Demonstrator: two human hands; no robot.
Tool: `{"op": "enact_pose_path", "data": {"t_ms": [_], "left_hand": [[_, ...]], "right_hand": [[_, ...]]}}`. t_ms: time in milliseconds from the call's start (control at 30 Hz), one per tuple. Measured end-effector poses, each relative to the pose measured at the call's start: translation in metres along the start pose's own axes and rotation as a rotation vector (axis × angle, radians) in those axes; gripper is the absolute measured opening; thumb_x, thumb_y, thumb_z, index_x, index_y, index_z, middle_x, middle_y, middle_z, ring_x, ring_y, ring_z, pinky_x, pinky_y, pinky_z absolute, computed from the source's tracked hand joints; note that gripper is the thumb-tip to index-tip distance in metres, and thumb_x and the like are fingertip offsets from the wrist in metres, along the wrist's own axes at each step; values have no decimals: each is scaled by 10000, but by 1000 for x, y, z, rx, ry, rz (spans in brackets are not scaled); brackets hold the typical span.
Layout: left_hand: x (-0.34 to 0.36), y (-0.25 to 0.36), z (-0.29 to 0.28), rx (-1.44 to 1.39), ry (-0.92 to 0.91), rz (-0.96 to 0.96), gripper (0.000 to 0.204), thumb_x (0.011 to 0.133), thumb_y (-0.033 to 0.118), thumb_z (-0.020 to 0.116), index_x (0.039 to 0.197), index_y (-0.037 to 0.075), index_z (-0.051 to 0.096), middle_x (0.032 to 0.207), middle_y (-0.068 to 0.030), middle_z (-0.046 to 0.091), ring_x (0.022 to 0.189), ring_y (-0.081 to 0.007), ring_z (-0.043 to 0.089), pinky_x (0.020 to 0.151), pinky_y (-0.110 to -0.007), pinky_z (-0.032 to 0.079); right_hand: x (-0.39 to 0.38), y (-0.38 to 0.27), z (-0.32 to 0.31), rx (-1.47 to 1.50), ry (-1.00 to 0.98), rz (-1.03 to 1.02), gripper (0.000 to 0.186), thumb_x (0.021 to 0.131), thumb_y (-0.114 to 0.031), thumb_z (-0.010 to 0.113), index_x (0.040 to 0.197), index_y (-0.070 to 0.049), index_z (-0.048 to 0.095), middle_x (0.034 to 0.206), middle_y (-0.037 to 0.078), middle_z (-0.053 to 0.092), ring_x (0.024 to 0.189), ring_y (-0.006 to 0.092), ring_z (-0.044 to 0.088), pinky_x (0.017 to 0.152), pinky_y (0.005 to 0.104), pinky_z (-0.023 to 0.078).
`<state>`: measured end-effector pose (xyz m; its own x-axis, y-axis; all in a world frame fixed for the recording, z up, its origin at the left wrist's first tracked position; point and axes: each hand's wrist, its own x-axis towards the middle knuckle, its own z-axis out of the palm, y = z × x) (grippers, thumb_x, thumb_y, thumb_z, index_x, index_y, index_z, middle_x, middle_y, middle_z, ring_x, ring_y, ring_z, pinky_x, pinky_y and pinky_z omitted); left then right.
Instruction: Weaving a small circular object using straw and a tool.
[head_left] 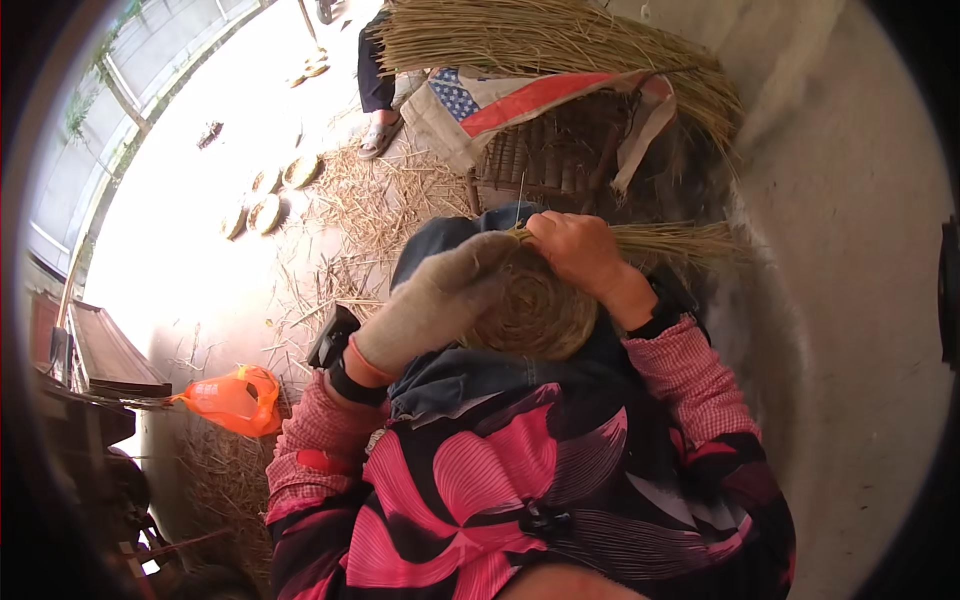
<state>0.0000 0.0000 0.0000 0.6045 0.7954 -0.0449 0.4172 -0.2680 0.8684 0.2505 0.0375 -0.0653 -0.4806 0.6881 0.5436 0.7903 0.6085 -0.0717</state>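
On my lap lies a round coiled straw mat or basket [535, 312], its spiral rows facing up. My left hand [455, 290], in a beige knitted glove, is closed on the coil's left and far edge. My bare right hand [575, 248] is closed at the far rim, its thumb and fingers pinched together beside the left fingertips. Loose straw stalks [680, 240] run out to the right from under the right hand. A thin needle-like rod [519, 198] stands up where the two hands meet. The fingertips partly hide the stitching spot.
A large straw bundle [560, 40] lies beyond a low wooden chair [545, 150] draped with a striped cloth sack [500, 105]. Several round straw pieces [264, 214] lie on the floor at left. An orange plastic bag [235, 398] sits left. Another person's sandalled foot [379, 135] shows ahead.
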Motion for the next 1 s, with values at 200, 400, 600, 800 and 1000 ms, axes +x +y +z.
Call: {"op": "enact_pose_path", "data": {"t_ms": [200,400,600,800,1000], "left_hand": [[1,0,54,979,73,110,630,939,149,555,1533,54,368,863,-128,722,655,-329,716,517,-448,544],[9,-8,66,1165,-1,82,548,928,169,564,1453,53,459,848,-79,717,689,-270,737,526,-419,562],[1,3,57,1088,-4,86,319,917,185,604,1208,67,662,915,-100,717,759,-292,738,581,-430,577],[-23,2,-11,296,702,531,282,867,-103,632,1124,-8,701,1146,-168,677,1065,-280,662,902,-342,524],[9,-6,-46,244,628,196,230,977,174,634,1133,12,683,1107,-140,699,959,-229,692,858,-345,542]], "right_hand": [[-4,3,-2,49,15,29,272,978,-383,593,893,-131,535,778,63,643,733,289,688,594,444,543],[-6,-5,-6,4,6,86,443,962,-541,582,833,-118,558,774,79,662,720,309,688,601,446,542],[-5,-7,2,-3,51,89,419,918,-515,645,809,-121,553,745,69,644,690,298,678,573,425,531],[-5,-6,-3,-46,146,-11,393,887,-476,680,811,-124,522,711,55,578,645,272,647,539,397,499],[16,-24,-23,-102,225,-235,432,863,-519,667,766,-132,499,669,38,486,587,232,601,518,363,474]]}}
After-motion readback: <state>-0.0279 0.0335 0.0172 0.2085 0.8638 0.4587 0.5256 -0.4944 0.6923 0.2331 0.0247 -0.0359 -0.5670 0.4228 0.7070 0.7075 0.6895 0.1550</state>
